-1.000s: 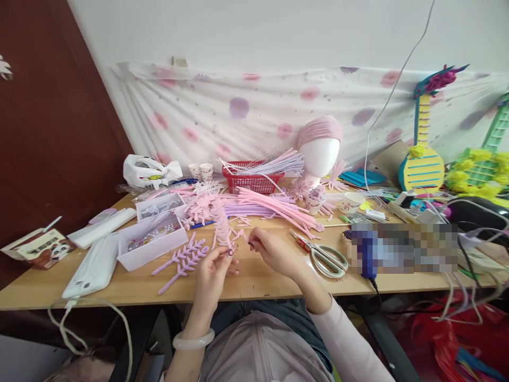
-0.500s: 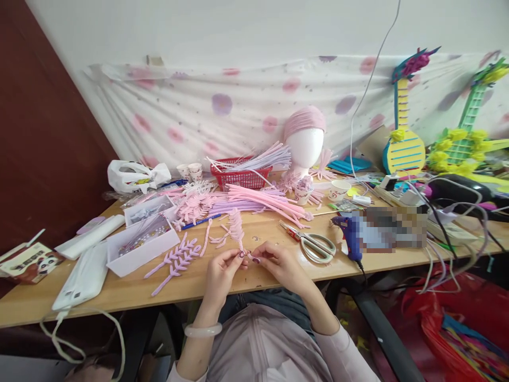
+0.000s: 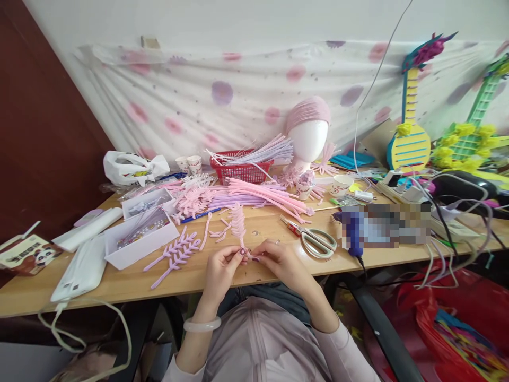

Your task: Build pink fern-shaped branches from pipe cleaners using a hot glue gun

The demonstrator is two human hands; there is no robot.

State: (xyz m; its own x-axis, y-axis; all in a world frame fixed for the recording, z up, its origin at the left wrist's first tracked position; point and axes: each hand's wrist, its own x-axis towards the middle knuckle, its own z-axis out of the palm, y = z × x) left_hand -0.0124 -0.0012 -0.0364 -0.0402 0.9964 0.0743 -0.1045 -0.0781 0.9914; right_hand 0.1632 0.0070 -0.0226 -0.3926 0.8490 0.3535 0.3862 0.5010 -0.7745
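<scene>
Between my two hands is a pink pipe-cleaner leaf sprig [image 3: 237, 223], its leafy end pointing away from me. My left hand [image 3: 223, 268] pinches the lower stem between thumb and fingers. Just right of it, my right hand [image 3: 274, 260] is also closed in a pinch at the stem's base; the tiny part between those fingertips is hard to make out. Two lilac pipe-cleaner sprigs [image 3: 178, 258] lie on the table left of my hands. Nearer are a small pink branched piece [image 3: 220, 231] and a short single strip [image 3: 205, 232].
Scissors [image 3: 314, 241] and a blue glue gun [image 3: 352, 233] lie to the right. Behind are bundled pipe cleaners [image 3: 266, 195], a red basket [image 3: 242, 171] and a white mannequin head [image 3: 308, 139]. White boxes of beads [image 3: 145, 249] and a power bank [image 3: 77, 276] stand left. Cables trail at right.
The view has shifted slightly, so the table things sit a little differently in frame. Both hands stay pinched at the sprig's stem with barely any movement.
</scene>
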